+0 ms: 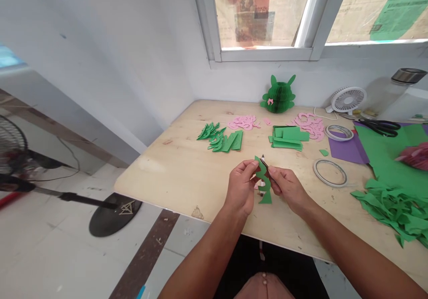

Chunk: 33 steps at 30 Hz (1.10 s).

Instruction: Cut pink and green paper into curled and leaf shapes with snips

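Note:
My left hand (241,184) pinches a green paper cutout (265,184) with a wavy, curled edge, held up over the near part of the table. Small dark scissors (265,162) are gripped in my right hand (288,186), their blades touching the paper's upper part. Behind the cutout, a dark-and-white slim object is mostly hidden. Beyond my hands sit a stack of green paper strips (288,137), a pile of cut green leaf-like shapes (212,134) and folded green pieces (232,141).
Pink paper cutouts (242,122) and a green honeycomb paper figure (278,96) are toward the wall. Tape rolls (338,133), black scissors (381,127), a small white fan (348,100) and green scraps (394,209) lie right. A standing fan's base (113,214) is on the floor left.

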Available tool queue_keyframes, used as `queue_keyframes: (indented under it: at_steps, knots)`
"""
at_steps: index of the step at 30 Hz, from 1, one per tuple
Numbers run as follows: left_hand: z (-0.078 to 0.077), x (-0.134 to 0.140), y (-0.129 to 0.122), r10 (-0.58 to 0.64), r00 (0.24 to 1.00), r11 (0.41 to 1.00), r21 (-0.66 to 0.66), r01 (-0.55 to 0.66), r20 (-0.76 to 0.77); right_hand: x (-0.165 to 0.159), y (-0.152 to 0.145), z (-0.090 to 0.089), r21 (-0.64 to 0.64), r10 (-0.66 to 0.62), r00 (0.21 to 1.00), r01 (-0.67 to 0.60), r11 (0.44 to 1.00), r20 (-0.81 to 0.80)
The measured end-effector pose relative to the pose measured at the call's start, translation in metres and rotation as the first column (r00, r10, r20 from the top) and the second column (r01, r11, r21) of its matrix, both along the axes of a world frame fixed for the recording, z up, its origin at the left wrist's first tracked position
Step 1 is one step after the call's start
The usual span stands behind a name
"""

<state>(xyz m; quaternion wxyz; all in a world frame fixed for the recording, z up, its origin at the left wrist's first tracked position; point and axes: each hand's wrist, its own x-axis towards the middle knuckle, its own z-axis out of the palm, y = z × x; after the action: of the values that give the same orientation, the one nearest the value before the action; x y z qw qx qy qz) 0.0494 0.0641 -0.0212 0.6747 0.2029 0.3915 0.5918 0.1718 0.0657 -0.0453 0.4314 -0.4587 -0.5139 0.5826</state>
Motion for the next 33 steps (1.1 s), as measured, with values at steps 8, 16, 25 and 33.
queue_keyframes:
  at_steps: [8, 16, 25, 33]
  knots:
    - [0.0030, 0.0009, -0.0005, 0.008, 0.999, 1.000, 0.000, -0.008, 0.036, 0.0009, 0.0001, 0.0000, 0.053, -0.008, 0.998, 0.005, 0.999, 0.057]
    - [-0.0004, 0.0013, -0.0009, -0.012, 0.998, 1.000, -0.001, 0.012, 0.062, 0.0026, 0.0001, -0.0024, 0.058, -0.018, 0.999, 0.015, 0.998, 0.050]
    - [0.0004, 0.0011, -0.0005, -0.022, 0.998, 1.000, -0.008, 0.023, 0.067, 0.0025, 0.0009, -0.0019, 0.059, -0.033, 0.997, 0.028, 0.998, 0.072]
    - [-0.0010, -0.0004, 0.0010, -0.022, 0.999, 1.000, -0.001, 0.022, 0.050, 0.0023, 0.0013, -0.0008, 0.048, -0.036, 0.997, 0.033, 0.998, 0.075]
